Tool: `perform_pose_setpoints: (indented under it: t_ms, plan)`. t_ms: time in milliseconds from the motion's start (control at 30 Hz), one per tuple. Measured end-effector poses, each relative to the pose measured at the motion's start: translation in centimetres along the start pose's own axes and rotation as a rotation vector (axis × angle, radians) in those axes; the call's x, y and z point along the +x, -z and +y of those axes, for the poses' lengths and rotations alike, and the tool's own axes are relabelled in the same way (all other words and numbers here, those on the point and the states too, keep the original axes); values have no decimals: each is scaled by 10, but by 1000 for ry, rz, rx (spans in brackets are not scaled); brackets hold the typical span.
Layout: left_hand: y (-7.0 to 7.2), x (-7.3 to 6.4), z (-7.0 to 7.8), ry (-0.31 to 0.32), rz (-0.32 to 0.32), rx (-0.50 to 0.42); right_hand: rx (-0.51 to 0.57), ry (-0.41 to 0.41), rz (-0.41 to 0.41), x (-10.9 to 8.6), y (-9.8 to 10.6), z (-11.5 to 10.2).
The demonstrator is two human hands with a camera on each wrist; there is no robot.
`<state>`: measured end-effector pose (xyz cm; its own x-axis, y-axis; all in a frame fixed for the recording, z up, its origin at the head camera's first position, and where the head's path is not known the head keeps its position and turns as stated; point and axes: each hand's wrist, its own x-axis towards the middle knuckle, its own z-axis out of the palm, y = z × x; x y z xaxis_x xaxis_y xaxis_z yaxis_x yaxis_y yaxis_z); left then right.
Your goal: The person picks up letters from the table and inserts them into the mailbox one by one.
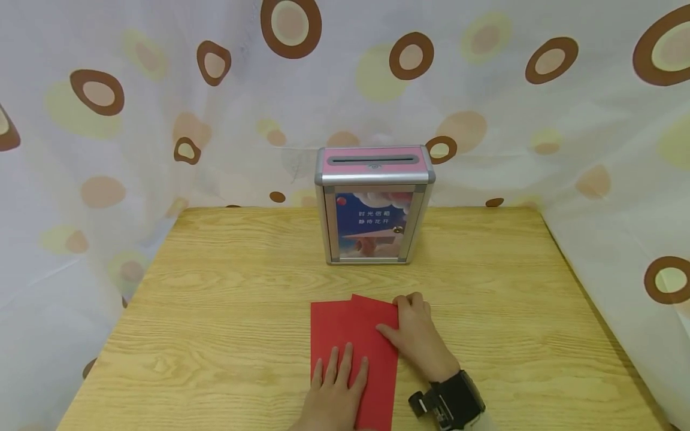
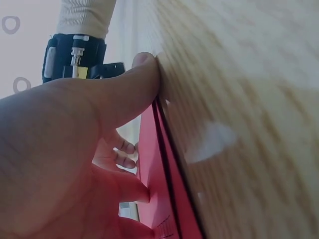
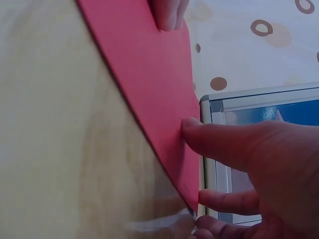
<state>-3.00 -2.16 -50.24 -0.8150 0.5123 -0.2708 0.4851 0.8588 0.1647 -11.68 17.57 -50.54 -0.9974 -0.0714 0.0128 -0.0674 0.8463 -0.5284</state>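
While resting at left, pinching at right

Holding layered red paper (image 1: 366,335) on the wooden table (image 1: 215,323), in front of the silver-framed box (image 1: 374,209): resting the spread left hand (image 1: 334,392) on the lower part, pinching the upper right edge with the right hand (image 1: 417,335).

Left grip (image 1: 334,392) palm down, fingers spread, right grip (image 1: 417,335) pinching, thumb apart from curled fingers

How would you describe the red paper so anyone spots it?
On the wooden table stands a silver-framed box. Nearer the camera lies the red paper, left hand resting on it, right hand gripping its far right corner. Its bold red sets it apart from the yellowish wood and the box.
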Motion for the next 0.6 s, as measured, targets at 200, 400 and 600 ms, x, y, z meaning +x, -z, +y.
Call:
perform_pose_setpoints:
  t_ms: [200, 400, 600]
  plan:
    - [0, 0, 2, 0, 5, -14, 43, -7, 18, 3, 5, 0]
    - [-2, 1, 0, -3, 27, -83, 197, 26, 74, 4, 8, 3]
    - [-3, -2, -3, 9, 95, -166, 347, 3, 81, 4, 22, 1]
